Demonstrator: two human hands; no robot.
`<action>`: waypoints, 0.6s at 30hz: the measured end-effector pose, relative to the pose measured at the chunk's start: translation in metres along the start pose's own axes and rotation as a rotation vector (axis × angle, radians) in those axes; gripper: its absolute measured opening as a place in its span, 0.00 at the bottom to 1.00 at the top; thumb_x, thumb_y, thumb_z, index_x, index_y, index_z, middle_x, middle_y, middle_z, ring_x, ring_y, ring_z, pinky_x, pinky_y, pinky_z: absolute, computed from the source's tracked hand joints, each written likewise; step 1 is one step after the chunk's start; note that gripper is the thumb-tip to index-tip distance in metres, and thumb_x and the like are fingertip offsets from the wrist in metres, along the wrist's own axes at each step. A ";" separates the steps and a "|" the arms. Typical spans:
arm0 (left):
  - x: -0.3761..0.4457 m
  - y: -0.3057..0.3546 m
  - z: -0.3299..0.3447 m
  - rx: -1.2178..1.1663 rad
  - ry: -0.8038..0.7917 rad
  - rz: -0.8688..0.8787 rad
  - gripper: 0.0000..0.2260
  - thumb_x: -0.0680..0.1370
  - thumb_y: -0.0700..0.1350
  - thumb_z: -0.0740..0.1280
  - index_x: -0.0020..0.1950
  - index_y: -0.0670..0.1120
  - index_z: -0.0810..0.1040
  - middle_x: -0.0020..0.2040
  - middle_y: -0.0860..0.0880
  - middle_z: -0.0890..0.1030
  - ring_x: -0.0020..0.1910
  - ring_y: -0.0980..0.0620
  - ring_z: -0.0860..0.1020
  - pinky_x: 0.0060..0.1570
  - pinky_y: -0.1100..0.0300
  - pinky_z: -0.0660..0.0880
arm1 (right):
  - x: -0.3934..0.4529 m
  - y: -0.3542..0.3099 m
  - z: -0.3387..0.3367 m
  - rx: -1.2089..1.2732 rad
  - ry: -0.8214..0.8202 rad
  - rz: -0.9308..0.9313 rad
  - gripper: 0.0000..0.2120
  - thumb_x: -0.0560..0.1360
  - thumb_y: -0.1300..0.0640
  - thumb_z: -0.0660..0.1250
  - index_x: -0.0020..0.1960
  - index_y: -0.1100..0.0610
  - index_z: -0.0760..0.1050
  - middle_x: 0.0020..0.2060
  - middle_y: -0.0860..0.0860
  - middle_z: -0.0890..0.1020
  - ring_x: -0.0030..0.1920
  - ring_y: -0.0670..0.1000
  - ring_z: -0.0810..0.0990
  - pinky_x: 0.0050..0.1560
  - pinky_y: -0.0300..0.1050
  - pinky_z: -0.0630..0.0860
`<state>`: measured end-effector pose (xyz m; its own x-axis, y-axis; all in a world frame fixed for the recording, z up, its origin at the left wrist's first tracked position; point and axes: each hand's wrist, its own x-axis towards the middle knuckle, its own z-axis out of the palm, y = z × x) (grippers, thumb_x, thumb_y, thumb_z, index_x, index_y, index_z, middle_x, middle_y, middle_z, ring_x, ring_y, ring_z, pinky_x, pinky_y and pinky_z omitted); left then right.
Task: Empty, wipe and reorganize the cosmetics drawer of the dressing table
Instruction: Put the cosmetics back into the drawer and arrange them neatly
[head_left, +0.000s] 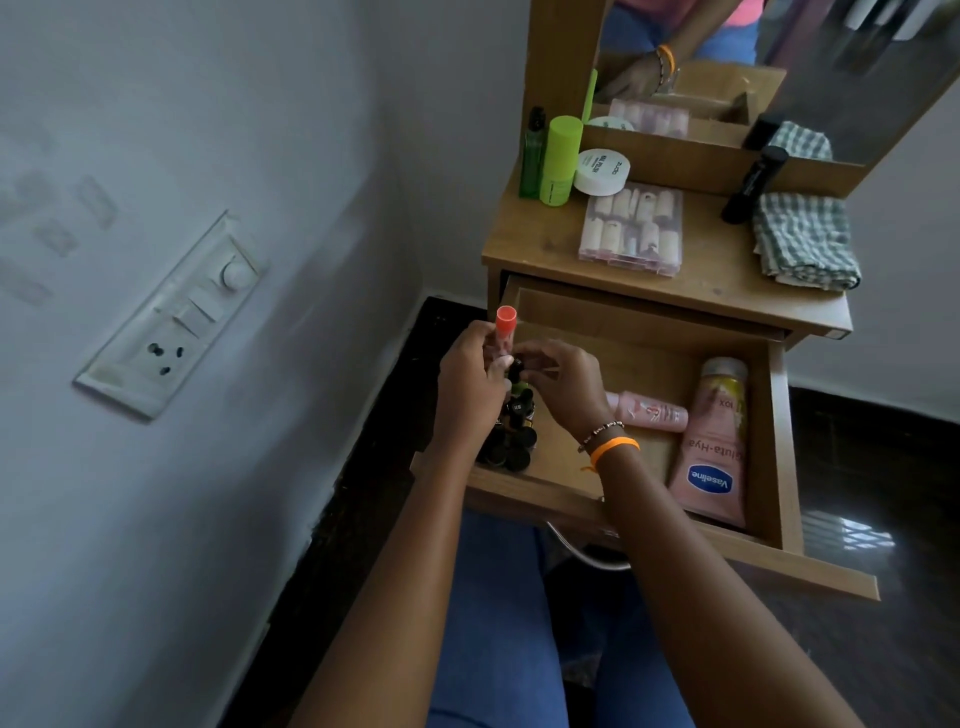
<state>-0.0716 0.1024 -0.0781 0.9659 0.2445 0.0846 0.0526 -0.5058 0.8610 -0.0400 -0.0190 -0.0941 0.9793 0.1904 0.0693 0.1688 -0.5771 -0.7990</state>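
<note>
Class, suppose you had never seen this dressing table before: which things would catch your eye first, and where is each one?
First, the two hands over the open wooden drawer: the left hand holds up a clear tube with a bright orange-red cap, above a cluster of small black-capped bottles in the drawer's left corner. Next, the big pink Vaseline lotion tube lying along the drawer's right side. On the tabletop, the lime-green cylindrical bottle stands at the back left.

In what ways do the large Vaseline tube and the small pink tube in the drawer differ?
The Vaseline tube is clearly larger than the small pink tube. The Vaseline tube lies lengthwise along the drawer's right wall; the small pink tube lies crosswise, beside the Vaseline tube's far end. Both are pink and lie flat on the drawer floor.
</note>
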 end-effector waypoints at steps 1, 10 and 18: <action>0.001 -0.001 0.000 -0.006 0.011 0.001 0.07 0.76 0.36 0.66 0.52 0.46 0.75 0.51 0.50 0.79 0.48 0.59 0.76 0.40 0.83 0.67 | -0.001 0.003 -0.001 0.011 0.006 0.032 0.15 0.70 0.71 0.67 0.53 0.59 0.80 0.47 0.53 0.83 0.45 0.46 0.80 0.44 0.26 0.73; 0.003 -0.010 0.004 -0.013 0.016 0.055 0.11 0.77 0.36 0.64 0.58 0.45 0.76 0.54 0.50 0.78 0.53 0.58 0.76 0.45 0.76 0.67 | 0.002 0.014 0.007 -0.163 -0.129 0.236 0.11 0.75 0.67 0.61 0.52 0.62 0.80 0.49 0.58 0.83 0.52 0.55 0.79 0.46 0.37 0.68; 0.004 -0.007 0.004 -0.025 0.002 0.190 0.13 0.77 0.36 0.66 0.61 0.42 0.77 0.54 0.48 0.76 0.54 0.52 0.76 0.51 0.66 0.75 | -0.003 -0.013 -0.014 0.287 0.129 0.044 0.13 0.72 0.68 0.64 0.55 0.60 0.77 0.50 0.55 0.81 0.46 0.48 0.78 0.46 0.36 0.75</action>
<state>-0.0673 0.1035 -0.0863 0.9575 0.1482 0.2475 -0.1368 -0.5221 0.8419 -0.0440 -0.0234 -0.0757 0.9942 0.0568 0.0913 0.1050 -0.3317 -0.9375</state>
